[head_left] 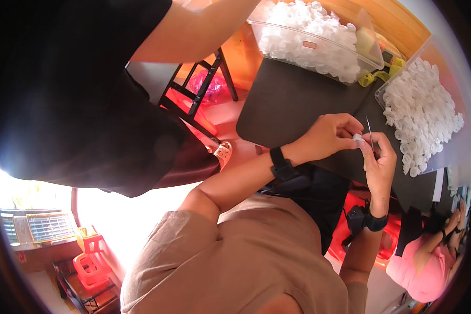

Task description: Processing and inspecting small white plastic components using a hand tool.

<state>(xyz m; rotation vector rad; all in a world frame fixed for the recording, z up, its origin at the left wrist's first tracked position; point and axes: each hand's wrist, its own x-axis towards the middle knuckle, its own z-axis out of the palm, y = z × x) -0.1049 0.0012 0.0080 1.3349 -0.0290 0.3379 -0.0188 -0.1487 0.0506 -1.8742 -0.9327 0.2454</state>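
Observation:
Over the dark table (293, 99), my two hands meet at a small whitish translucent piece (357, 138). My left hand (324, 137) pinches it between thumb and fingertips. The thumb and fingers of my right hand (380, 159) close in on the piece's other side. A thin, pointed metal tool (369, 128) sticks up from the right hand's fingers; its exact kind I cannot make out. Beyond my hands stands a clear plastic bin (293, 49) heaped with small white plastic pieces (311, 34). To the right, a second clear bin (450, 152) holds more such white pieces (421, 107).
Yellow objects (369, 78) lie between the bins. A person in dark clothes (89, 104) stands close on the left, an arm reaching across. Another person in pink (421, 267) sits at the lower right. A black folding frame (199, 86) and red stools (91, 267) stand around.

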